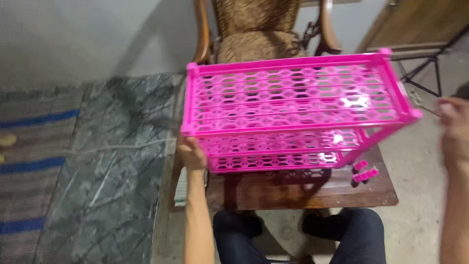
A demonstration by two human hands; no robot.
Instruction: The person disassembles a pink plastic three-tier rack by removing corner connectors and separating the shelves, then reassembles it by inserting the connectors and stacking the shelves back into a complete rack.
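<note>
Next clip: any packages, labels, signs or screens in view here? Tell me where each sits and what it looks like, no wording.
None that I can make out.
A pale flat thing lies at the wooden table's left edge, below the left hand that grips the pink rack; too blurred to tell if it is a package.
</note>
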